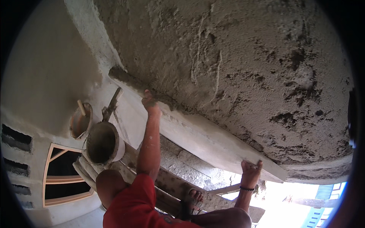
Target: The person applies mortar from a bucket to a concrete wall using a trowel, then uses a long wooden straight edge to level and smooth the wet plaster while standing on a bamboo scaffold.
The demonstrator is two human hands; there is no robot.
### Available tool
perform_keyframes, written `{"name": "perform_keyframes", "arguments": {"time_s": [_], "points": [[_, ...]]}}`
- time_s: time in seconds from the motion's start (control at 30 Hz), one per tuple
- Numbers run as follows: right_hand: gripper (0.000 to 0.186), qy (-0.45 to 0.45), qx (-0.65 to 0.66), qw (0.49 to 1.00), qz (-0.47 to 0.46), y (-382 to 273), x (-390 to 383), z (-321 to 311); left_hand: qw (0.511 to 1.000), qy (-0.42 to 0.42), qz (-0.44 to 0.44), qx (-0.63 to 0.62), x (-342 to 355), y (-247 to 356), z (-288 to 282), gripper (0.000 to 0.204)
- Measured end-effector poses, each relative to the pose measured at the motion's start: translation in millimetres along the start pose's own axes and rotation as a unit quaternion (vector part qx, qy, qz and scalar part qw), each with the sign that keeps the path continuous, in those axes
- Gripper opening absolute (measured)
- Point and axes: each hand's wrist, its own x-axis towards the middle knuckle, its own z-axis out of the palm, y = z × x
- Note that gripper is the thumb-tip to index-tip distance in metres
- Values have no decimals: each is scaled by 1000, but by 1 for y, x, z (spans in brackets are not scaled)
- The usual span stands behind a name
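Observation:
A long, pale straight board (205, 135) lies aslant along the rough grey plastered surface (243, 83), its upper edge smeared with wet mortar. Toward its upper left part, my left hand (151, 103) grips the board with a stretched arm. My right hand (251, 174), with a dark beaded bracelet at the wrist, is closed on the lower edge near the board's right end. Both hands are partly daubed with mortar.
Wooden scaffold planks (167, 180) lie below, with a sandalled foot (194, 197) on them. To the left are a mortar-stained bucket (118, 146), a smaller container (87, 123) with a handle sticking out, and a mortar-caked tool (112, 103). A wooden window frame (68, 178) is lower left.

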Motion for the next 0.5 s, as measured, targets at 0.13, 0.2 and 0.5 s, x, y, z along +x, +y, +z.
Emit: {"name": "perform_keyframes", "arguments": {"time_s": [0.13, 0.2, 0.5], "points": [[62, 8, 10, 1000, -26, -1, -18, 23, 999, 15, 30, 10, 7, 3, -6, 49], [52, -15, 1, 999, -50, 1, 0, -4, 1000, -7, -6, 25, -2, 3, 0, 52], [49, 29, -116, 988, -100, -47, 51, -109, 980, 92, -9, 177, -105, -101, 2, 51]]}}
